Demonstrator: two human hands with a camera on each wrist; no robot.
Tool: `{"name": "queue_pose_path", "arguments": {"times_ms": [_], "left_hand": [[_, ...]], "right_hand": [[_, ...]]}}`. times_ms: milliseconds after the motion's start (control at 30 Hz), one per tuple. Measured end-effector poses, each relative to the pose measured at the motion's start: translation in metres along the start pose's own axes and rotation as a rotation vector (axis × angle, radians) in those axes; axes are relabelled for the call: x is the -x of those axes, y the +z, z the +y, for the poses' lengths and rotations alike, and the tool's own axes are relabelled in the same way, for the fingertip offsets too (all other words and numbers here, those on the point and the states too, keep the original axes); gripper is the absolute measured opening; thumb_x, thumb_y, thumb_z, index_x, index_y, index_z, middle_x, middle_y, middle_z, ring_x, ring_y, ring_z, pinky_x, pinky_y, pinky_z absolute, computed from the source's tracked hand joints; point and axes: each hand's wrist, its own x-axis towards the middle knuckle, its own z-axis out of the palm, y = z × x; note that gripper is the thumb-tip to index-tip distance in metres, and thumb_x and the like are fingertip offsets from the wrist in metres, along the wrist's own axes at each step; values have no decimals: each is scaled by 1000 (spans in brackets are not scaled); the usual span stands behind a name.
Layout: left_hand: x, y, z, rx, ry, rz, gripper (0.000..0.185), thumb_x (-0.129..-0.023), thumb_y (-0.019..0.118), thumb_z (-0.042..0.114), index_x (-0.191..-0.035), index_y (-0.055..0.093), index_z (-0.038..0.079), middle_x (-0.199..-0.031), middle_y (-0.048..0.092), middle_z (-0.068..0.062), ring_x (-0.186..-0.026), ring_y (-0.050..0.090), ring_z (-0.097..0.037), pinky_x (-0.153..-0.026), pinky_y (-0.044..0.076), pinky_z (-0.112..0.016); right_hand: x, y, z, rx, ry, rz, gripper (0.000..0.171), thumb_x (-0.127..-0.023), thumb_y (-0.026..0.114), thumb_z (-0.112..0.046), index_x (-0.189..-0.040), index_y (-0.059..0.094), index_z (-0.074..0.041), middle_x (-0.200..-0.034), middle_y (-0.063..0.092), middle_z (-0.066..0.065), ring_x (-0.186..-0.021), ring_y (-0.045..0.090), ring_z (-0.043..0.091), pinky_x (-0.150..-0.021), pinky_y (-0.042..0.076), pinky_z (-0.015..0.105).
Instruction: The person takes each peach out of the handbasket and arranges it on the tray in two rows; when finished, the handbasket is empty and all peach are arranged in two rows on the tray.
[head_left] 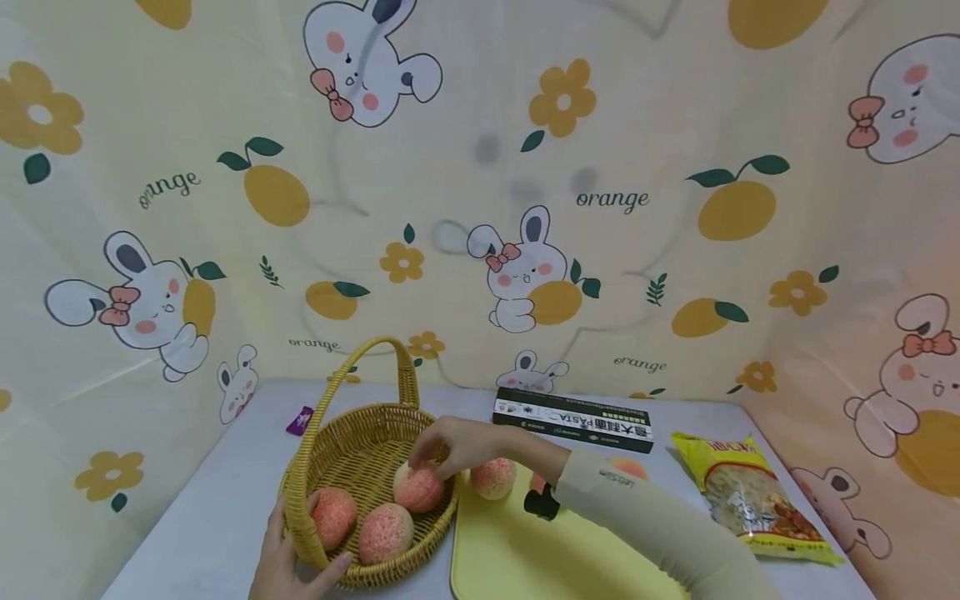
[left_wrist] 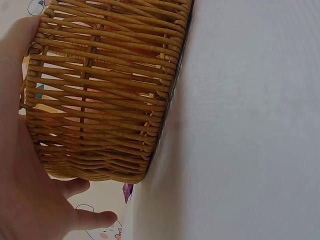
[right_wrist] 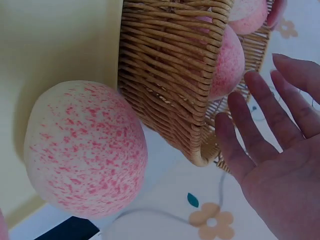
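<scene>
Speckled pink peach [head_left: 418, 487], seemingly inside basket [head_left: 352, 454]

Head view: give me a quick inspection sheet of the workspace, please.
Surface: grey table, yellow board.
Job's things: wicker basket holding three peaches; another peach on the board.
Clutter: pasta box, noodle bag, purple wrapper.
Hands: left hand rests on the basket's outer wall; right hand over a basket peach, fingers loose.
Cables: nothing seen.
Surroundings: bunny-and-orange print backdrop.
</scene>
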Motion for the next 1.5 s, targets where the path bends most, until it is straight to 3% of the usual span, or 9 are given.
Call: {"name": "queue_pose_path", "arguments": {"times_ms": [200, 500, 733, 1133, 1333, 1500], "left_hand": [[1, 0, -1, -1, 17, 13, 94, -79, 80, 53, -151, 41, 7, -157, 12, -24, -137, 24, -55, -99, 29, -78], [1, -1, 1, 11, 8, 10, 95, -79, 79, 56, -151, 41, 8, -158, 12, -22, -138, 23, -54, -99, 30, -77], [0, -1, 0, 21, -2, 9, 95, -79, 78, 57, -152, 40, 10, -159, 11, -22, -139, 21, -54, -100, 29, -77], [-1, -2, 4, 17, -34, -17, 96, -79, 76, 61, -152, 40, 10, -161, 8, -21, -141, 20, -54, -101, 28, -76], [0, -3, 6, 5, -41, -25, 98, -79, 76, 61, -153, 38, 9, -160, 8, -23, -141, 19, -55, -101, 28, -76], [0, -2, 4, 14, -54, -33, 98, -79, 76, 61, -153, 38, 9, -161, 7, -22, -141, 18, -54, -102, 28, -76]], "right_hand": [[-8, 4, 1, 66, 18, -6, 35, -85, 70, 8, -119, 69, -4, -116, 69, 3, -110, 59, 6, -98, 48, 28], [-23, 9, -5, 129, -2, -36, 42, -82, 72, 9, -122, 68, -1, -124, 67, 6, -119, 53, 6, -104, 43, 26], [-44, 4, -13, 215, -7, -117, 40, -83, 72, 6, -123, 66, 0, -124, 66, 8, -119, 56, 15, -103, 44, 28], [-61, 10, -13, 297, 92, -144, 42, -84, 75, 2, -124, 67, -9, -131, 58, 4, -128, 49, 17, -105, 41, 27], [-70, 13, -11, 350, 124, -180, 42, -81, 78, 1, -122, 68, -10, -127, 55, 4, -123, 49, 14, -100, 42, 24], [-79, 12, -11, 300, 142, -234, 41, -82, 76, 3, -121, 69, -6, -123, 58, 2, -118, 51, 10, -91, 45, 18]]}}
